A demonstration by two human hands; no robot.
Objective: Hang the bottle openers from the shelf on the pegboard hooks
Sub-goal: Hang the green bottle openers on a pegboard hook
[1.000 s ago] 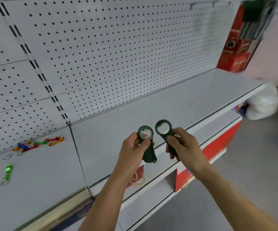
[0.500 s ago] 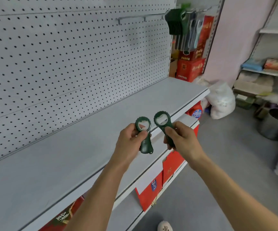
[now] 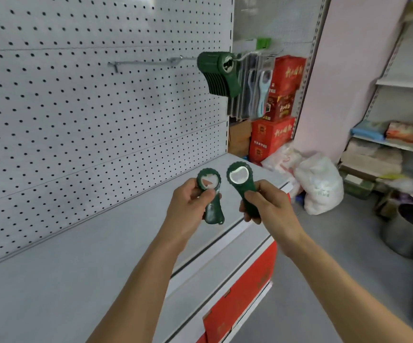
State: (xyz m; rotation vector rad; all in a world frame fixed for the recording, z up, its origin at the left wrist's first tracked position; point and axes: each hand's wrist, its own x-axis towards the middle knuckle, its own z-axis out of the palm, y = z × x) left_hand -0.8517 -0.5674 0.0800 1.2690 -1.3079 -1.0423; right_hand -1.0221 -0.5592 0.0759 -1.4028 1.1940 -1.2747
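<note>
A: Item one, left hand?
B: Fingers curled round a dark green bottle opener, thumb pressed on its neck just below the ring head. Ring end up, handle end hanging below the palm.

A: Item two, right hand?
B: Grips a second green opener by the handle, fingers wrapped, thumb on the front face. Ring head tilted up and to the left, clear of the fist.

A: Relation of the two?
B: Side by side, heads near each other, not touching. Both held in the air above the front edge of the grey shelf.

A: Pegboard stock?
B: White pegboard behind the shelf. One long metal hook juts from it; a packed row of hung green openers sits at its outer end, up and right of the hands.

A: Surroundings?
B: Pale carded openers hang just right of that row. Red cartons are stacked behind, a white plastic bag lies on the floor, and a steel pot stands at far right.
</note>
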